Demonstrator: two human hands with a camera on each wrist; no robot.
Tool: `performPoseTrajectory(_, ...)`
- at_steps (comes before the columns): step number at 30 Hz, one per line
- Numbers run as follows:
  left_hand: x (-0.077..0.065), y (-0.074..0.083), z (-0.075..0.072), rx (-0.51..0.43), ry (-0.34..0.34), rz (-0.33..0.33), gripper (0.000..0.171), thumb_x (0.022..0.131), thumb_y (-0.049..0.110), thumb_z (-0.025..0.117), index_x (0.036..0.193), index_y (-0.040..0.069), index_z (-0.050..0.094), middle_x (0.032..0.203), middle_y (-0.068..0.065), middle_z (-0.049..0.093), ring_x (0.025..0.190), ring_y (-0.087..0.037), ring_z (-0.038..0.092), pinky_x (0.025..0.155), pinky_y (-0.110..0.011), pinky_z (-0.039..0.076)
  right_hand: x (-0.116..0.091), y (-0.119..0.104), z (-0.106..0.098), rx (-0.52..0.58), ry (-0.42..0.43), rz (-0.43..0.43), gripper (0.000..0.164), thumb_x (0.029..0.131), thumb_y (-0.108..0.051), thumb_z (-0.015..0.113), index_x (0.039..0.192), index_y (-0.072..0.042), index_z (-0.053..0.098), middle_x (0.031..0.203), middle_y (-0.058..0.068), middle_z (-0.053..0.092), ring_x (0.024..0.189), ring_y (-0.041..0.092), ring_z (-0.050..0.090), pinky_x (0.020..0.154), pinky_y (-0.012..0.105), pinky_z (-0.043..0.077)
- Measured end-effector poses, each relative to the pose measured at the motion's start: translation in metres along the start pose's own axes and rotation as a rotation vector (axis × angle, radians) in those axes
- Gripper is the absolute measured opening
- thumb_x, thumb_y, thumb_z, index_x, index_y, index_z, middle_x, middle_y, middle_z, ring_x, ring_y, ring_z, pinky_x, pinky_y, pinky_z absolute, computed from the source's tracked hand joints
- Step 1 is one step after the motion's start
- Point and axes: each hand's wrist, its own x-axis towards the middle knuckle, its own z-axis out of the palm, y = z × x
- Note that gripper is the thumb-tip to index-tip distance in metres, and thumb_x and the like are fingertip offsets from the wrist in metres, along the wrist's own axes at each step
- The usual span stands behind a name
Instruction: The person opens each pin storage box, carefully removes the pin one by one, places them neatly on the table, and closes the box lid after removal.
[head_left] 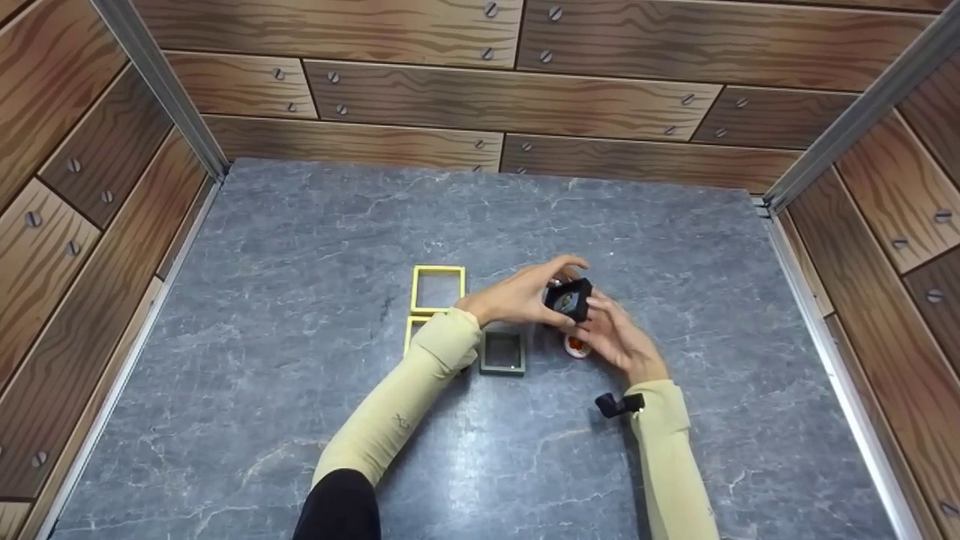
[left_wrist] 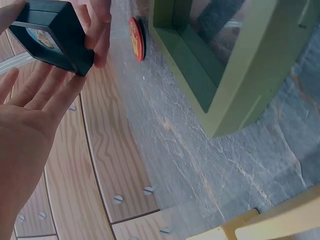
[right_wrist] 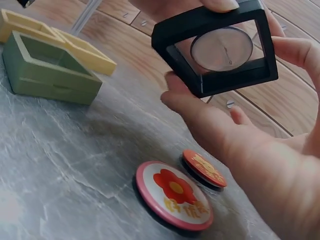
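Note:
Both hands hold a small black display frame (right_wrist: 212, 35) tilted above the table. Inside it sits a round pin badge (right_wrist: 222, 49), its pin back facing the right wrist view; a picture shows on its other side in the head view. My left hand (head_left: 521, 294) grips the frame between thumb and fingers from the left. From the lower right my right hand (head_left: 619, 341) holds it with fingers along the edge. Below, on the table, lie a pink-rimmed badge with a red flower (right_wrist: 172, 185) and a smaller-looking red badge (right_wrist: 204, 167).
An olive green frame (head_left: 502, 371) rests on the grey marbled table (head_left: 300, 247), left of the badges. Two yellow frames (head_left: 439, 268) stand farther left, one partly hidden by the left forearm. Wood-patterned walls (head_left: 420, 90) enclose the table at the back and sides.

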Motion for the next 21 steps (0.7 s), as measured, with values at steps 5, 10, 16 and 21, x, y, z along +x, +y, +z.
performPoseTrajectory(5, 0.002, 0.0037, 0.0007, -0.034, 0.011, -0.007, 0.085, 0.08, 0.02, 0.092, 0.149, 0.022, 0.044, 0.148, -0.012, 0.061, 0.134, -0.024, 0.062, 0.118, -0.037, 0.051, 0.0016, 0.0018, 0.0003, 0.039, -0.028, -0.026, 0.035, 0.11, -0.007, 0.045, 0.144, -0.012, 0.046, 0.136, 0.012, 0.069, 0.121, 0.026, 0.069, 0.102, 0.04, 0.062)
performPoseTrajectory(10, 0.0031, 0.0072, 0.0009, 0.012, 0.003, 0.004, 0.082, 0.079, 0.021, 0.093, 0.145, 0.015, 0.045, 0.148, -0.013, 0.061, 0.136, -0.023, 0.061, 0.122, -0.036, 0.048, 0.0025, 0.0033, 0.0014, 0.034, -0.051, -0.041, 0.034, 0.109, -0.005, 0.042, 0.138, -0.014, 0.056, 0.136, 0.01, 0.068, 0.121, 0.023, 0.068, 0.1, 0.038, 0.063)
performPoseTrajectory(16, 0.0038, 0.0056, 0.0004, 0.007, 0.01, 0.006, 0.084, 0.078, 0.022, 0.095, 0.145, 0.01, 0.046, 0.146, -0.013, 0.062, 0.136, -0.021, 0.06, 0.122, -0.031, 0.047, 0.004, 0.0034, 0.0029, 0.024, -0.004, -0.038, 0.032, 0.107, -0.003, 0.044, 0.134, -0.013, 0.058, 0.132, 0.01, 0.069, 0.118, 0.022, 0.068, 0.097, 0.037, 0.064)
performPoseTrajectory(21, 0.0043, 0.0032, -0.0002, -0.016, 0.01, 0.017, 0.082, 0.078, 0.02, 0.095, 0.144, 0.013, 0.047, 0.145, -0.012, 0.062, 0.135, -0.02, 0.061, 0.121, -0.028, 0.047, 0.0024, 0.0016, 0.0025, 0.008, -0.009, -0.03, 0.031, 0.107, -0.003, 0.045, 0.133, -0.012, 0.059, 0.13, 0.012, 0.07, 0.116, 0.024, 0.07, 0.096, 0.036, 0.065)
